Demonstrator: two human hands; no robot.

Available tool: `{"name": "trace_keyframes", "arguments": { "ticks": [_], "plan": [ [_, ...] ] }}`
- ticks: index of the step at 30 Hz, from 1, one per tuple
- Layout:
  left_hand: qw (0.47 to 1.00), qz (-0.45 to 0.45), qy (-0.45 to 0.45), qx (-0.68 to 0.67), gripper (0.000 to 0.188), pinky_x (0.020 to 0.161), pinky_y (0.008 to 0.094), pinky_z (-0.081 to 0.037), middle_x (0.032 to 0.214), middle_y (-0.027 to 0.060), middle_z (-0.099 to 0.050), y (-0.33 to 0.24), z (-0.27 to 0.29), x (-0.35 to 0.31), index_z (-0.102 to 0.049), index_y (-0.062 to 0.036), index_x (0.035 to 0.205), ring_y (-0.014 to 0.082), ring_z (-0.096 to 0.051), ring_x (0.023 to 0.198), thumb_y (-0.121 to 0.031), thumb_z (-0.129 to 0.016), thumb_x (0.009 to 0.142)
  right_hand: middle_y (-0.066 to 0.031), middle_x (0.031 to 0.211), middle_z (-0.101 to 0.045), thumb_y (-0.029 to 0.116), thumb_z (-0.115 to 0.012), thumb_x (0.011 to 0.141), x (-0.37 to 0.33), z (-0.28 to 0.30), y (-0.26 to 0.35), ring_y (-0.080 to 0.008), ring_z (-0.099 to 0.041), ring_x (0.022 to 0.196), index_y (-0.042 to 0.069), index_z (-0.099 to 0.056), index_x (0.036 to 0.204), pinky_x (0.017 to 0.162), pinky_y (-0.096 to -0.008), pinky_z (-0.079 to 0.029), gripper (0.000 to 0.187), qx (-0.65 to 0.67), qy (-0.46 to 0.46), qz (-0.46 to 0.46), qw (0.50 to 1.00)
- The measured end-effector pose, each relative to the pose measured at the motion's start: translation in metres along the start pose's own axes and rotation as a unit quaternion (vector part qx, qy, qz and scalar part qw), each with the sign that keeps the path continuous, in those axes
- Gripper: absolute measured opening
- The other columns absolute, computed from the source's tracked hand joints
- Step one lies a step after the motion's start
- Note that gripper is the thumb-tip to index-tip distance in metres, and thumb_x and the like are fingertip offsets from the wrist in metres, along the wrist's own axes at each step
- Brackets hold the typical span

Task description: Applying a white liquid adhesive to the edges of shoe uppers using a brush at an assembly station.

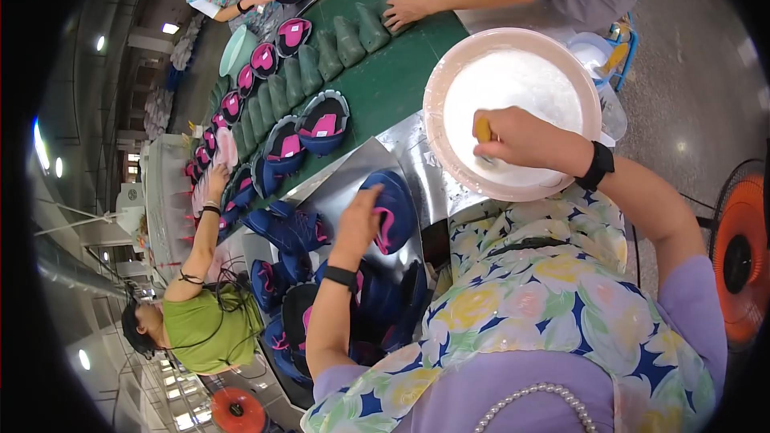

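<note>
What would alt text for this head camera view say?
The person's left hand grips a navy and pink shoe, while the right hand dips a yellow-handled brush into a pink basin of white stuff beside a green belt.

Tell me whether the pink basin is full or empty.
Partly filled: white stuff covers the bottom of the pink basin, where the right hand dips a yellow-handled tool.

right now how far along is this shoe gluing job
Done, by the look of it: blue and pink shoes already lie in a row on the green belt. In hand: the left hand holds one blue shoe, while the right hand dips a yellow-handled brush into the pink basin of white paste. Left: a pile of blue shoes sits by the left arm.
</note>
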State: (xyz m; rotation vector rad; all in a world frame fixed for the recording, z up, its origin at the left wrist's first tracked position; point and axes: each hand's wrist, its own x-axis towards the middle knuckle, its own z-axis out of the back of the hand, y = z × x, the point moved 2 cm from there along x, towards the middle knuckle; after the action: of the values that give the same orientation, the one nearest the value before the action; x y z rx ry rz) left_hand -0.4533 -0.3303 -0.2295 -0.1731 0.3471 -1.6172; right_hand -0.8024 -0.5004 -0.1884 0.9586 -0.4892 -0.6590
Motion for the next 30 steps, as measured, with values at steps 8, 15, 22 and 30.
{"name": "trace_keyframes", "arguments": {
  "ticks": [8,15,22,30],
  "plan": [
    [0.905,0.050,-0.085,-0.414,0.054,0.098,0.0443,-0.051,0.137,0.0040,-0.054,0.079,0.054,0.002,-0.041,-0.0129,0.145,0.0272,-0.057,0.121,-0.018,-0.062,0.096,-0.0121,0.076,-0.060,0.014,-0.071,0.087,-0.013,0.064,-0.019,-0.0289,-0.060,0.073,0.003,-0.056,0.086,0.067,-0.0354,-0.047,0.019,-0.131,-0.075,0.045,0.988],
    [0.892,0.003,-0.050,-0.450,0.053,0.098,0.0444,-0.051,0.137,0.0043,-0.054,0.017,0.040,0.089,-0.040,-0.0136,0.146,0.0272,-0.057,0.121,-0.019,-0.060,0.097,-0.0108,0.076,-0.063,0.022,-0.070,0.089,0.008,0.086,0.048,-0.0269,-0.060,0.066,0.003,-0.057,0.090,0.063,-0.0360,-0.046,0.023,0.084,-0.145,0.200,0.965],
    [0.873,-0.012,-0.047,-0.485,0.053,0.098,0.0446,-0.051,0.137,0.0046,-0.054,-0.033,0.013,0.103,-0.038,-0.0142,0.146,0.0272,-0.057,0.121,-0.021,-0.059,0.098,-0.0139,0.069,-0.063,0.032,-0.074,0.085,-0.012,0.086,0.031,-0.0274,-0.061,0.060,-0.001,-0.058,0.085,0.058,-0.0353,-0.047,0.037,0.034,-0.212,0.062,0.975],
    [0.844,-0.002,-0.059,-0.532,0.052,0.099,0.0447,-0.051,0.136,0.0049,-0.054,-0.065,-0.008,0.120,-0.037,-0.0150,0.147,0.0272,-0.058,0.120,-0.023,-0.057,0.099,-0.0127,0.074,-0.069,0.032,-0.075,0.085,-0.018,0.049,0.021,-0.0171,-0.067,0.060,-0.006,-0.063,0.089,0.056,-0.0294,-0.052,0.041,0.221,-0.260,-0.084,0.936]
  ]
}}
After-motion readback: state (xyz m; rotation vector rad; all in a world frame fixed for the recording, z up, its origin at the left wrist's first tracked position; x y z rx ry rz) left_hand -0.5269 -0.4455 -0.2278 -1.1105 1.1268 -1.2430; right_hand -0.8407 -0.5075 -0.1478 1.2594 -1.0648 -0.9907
